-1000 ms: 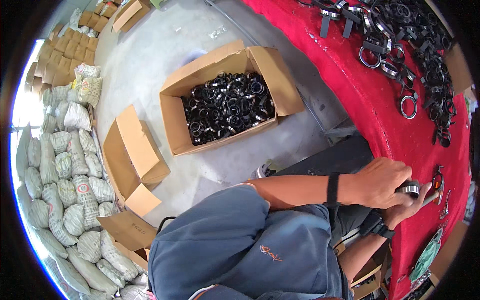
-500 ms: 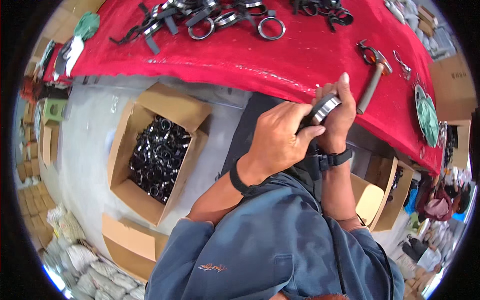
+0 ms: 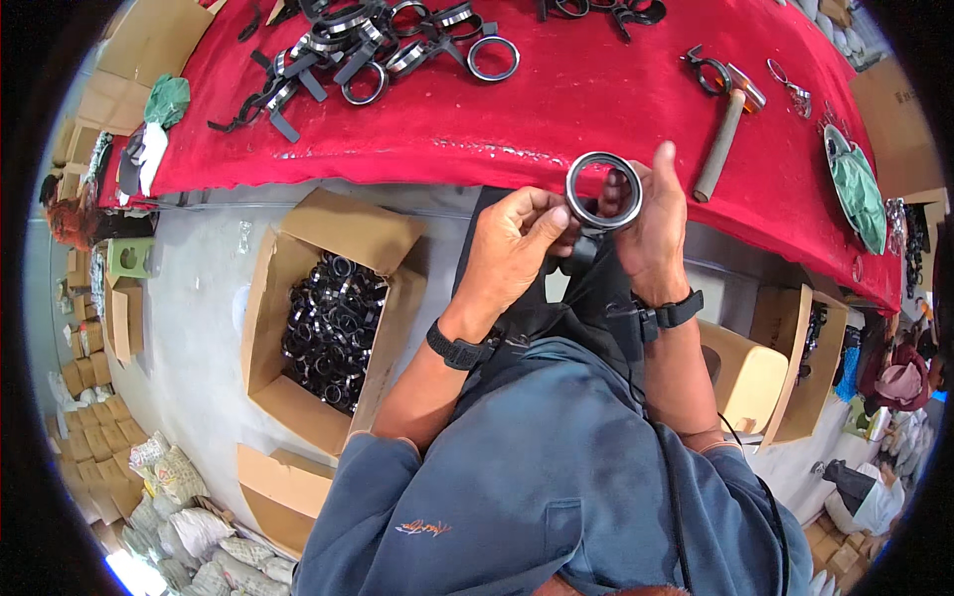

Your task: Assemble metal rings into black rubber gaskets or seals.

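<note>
A black and silver ring fitting with a short black stem [image 3: 574, 189] is held upright before my body, its round opening facing up toward me. My left hand [image 3: 512, 243] pinches it at the lower left, thumb and fingers closed by the rim. On its other side my right hand [image 3: 658, 223] is open, thumb stretched up; its fingers pass behind the ring and show through the opening. Similar ring fittings [image 3: 363, 50] lie heaped on the red cloth [image 3: 457, 129]. A hammer [image 3: 720, 144] with a wooden handle rests at the right, its head beside a loose black ring fitting [image 3: 712, 75].
An open cardboard box [image 3: 260, 318], filled with black ring fittings [image 3: 338, 328], stands on the floor at left. More cardboard boxes [image 3: 815, 397] are at right. A dish with green cloth [image 3: 860, 199] sits by the table's right edge. Sacks [image 3: 199, 531] lie at lower left.
The ring fitting has turned from edge-on to showing its opening. My left hand has shifted to its lower left, and my right hand has opened out. The whole view has shifted slightly.
</note>
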